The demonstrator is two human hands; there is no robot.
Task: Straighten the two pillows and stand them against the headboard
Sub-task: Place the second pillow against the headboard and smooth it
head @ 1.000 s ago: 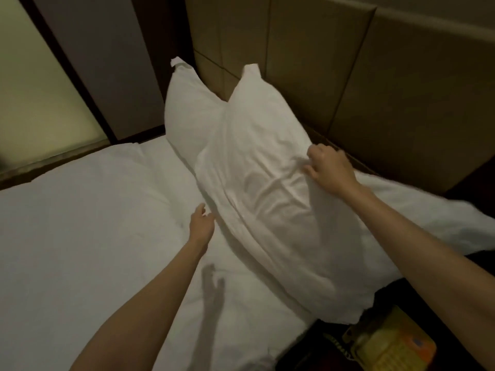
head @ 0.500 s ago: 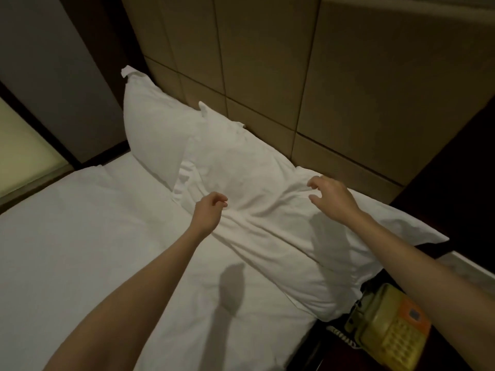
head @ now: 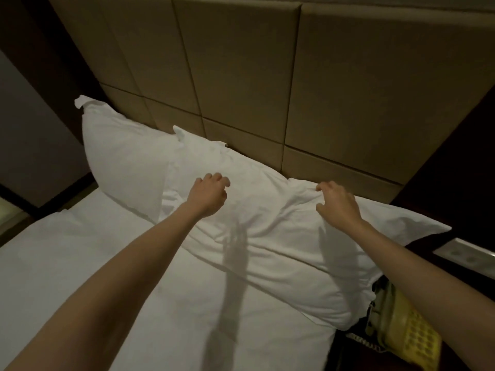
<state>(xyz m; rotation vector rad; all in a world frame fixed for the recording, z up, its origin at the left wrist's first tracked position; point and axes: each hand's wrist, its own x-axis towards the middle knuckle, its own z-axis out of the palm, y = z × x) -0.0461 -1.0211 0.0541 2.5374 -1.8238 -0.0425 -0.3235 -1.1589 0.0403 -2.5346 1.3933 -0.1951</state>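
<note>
Two white pillows lean on the tan padded headboard (head: 241,76). The far pillow (head: 126,162) stands at the left with a pointed corner up. The near pillow (head: 273,236) lies lower and wrinkled, overlapping the far one and reaching past the bed's right edge. My left hand (head: 210,194) hovers over the near pillow's upper left part, fingers curled and holding nothing. My right hand (head: 337,204) is above its upper right part, fingers spread and bent, with no fabric in its grip.
A white sheet (head: 80,263) covers the mattress below the pillows. A yellow telephone (head: 404,322) sits on a dark nightstand at the lower right, partly under the near pillow. A silver panel (head: 466,255) lies at the right edge. Dark wall stands at the left.
The near pillow has been laid down from upright to low against the headboard. My right hand let go of its fabric, and both hands now hover just above it.
</note>
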